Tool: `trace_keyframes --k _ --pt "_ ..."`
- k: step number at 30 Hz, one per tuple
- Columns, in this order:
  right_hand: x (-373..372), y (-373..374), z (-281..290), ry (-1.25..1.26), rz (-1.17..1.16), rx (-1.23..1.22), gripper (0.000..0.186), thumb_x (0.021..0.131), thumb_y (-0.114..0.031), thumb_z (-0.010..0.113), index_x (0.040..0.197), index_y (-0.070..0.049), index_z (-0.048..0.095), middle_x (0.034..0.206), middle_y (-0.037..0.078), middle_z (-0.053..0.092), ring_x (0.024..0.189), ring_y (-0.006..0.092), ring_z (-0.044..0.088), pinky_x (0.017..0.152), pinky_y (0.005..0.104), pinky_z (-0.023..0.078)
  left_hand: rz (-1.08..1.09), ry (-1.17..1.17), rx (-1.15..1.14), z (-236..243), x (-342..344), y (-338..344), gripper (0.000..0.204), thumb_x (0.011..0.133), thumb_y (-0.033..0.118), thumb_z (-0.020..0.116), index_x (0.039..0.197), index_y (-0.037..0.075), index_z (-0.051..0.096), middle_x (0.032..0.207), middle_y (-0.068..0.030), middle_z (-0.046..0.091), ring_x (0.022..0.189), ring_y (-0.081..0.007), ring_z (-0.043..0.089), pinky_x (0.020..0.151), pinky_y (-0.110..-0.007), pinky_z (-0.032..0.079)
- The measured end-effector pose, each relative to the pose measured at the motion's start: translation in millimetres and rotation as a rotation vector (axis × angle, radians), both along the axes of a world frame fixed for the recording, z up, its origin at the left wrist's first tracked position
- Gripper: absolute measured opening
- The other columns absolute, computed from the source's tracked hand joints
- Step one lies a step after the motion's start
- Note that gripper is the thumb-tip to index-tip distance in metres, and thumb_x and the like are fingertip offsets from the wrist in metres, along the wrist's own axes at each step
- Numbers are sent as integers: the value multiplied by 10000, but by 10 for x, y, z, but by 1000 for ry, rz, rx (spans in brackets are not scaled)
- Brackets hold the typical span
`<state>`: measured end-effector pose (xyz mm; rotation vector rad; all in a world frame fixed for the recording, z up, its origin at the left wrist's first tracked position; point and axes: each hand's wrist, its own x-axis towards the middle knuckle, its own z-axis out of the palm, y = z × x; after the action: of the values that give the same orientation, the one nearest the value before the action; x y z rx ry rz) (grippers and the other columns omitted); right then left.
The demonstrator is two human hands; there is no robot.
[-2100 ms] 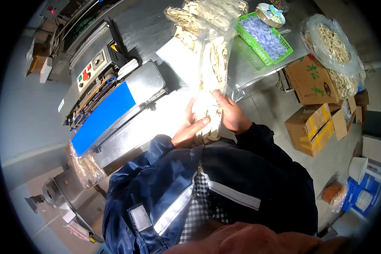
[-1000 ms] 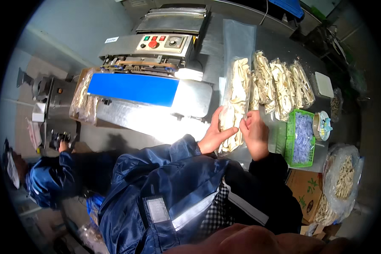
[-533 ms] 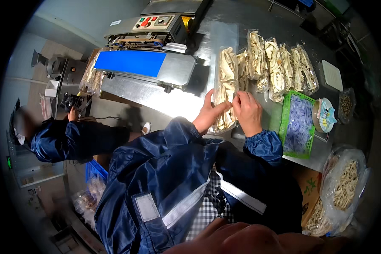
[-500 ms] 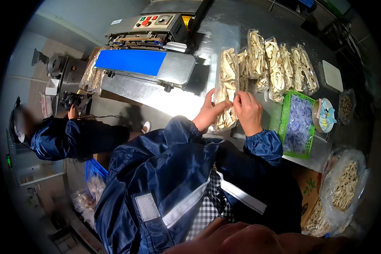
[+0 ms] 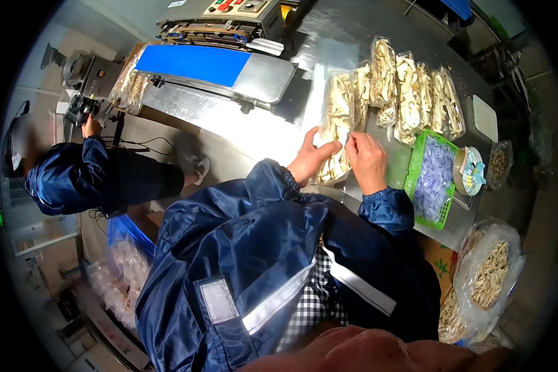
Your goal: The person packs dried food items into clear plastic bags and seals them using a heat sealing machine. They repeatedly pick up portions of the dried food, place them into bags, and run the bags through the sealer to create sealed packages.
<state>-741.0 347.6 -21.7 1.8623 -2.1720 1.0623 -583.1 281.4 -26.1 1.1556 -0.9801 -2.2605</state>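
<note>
A long clear bag of pale dried mushroom slices [image 5: 338, 105] lies lengthwise at the table's near edge, its empty upper end flattened. My left hand [image 5: 310, 158] grips the bag's lower left side, thumb across the front. My right hand [image 5: 366, 160] is at its right edge with fingers curled and pinched on it. Several similar filled bags [image 5: 408, 93] lie side by side just beyond and to the right. A green basket of small bluish packets [image 5: 433, 180] sits right of my right hand, beside a round container [image 5: 470, 170] with light-blue things on top.
A sealing machine [image 5: 220, 25] with a blue belt [image 5: 189, 62] stands at back left. A white tray [image 5: 485, 118] sits at right. A co-worker [image 5: 74, 180] stands at left by a blue crate [image 5: 130, 232]. A large bag of dried pieces [image 5: 487, 273] is low at right.
My view has turned from looking along the bag to facing the table. The bag, raised in my hands earlier, now lies down. The co-worker has come into view, arm slightly higher now.
</note>
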Motion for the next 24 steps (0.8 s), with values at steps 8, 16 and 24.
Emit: trace_keyframes --k 8,16,24 --pt "333 -210 315 126 126 91 65 875 -138 687 865 -84 650 807 89 627 741 309 646 699 421 498 -101 138 230 248 434 -367 848 929 253 741 1527 -2 197 1350 -164 539 1254 -234 566 1010 -387 512" --pt "686 -396 575 247 261 212 108 847 -99 691 803 -53 603 744 121 571 724 338 615 683 437 492 -14 186 178 -75 753 -459 997 868 74 762 1577 76 61 1350 -188 539 1139 -251 634 933 -370 558" --pt "1176 -192 701 177 316 192 117 822 -95 690 779 -56 589 736 115 551 708 341 590 670 428 474 -103 120 -69 177 1152 -411 938 900 134 729 1600 87 107 1483 -234 377 1314 -258 473 1109 -380 384"
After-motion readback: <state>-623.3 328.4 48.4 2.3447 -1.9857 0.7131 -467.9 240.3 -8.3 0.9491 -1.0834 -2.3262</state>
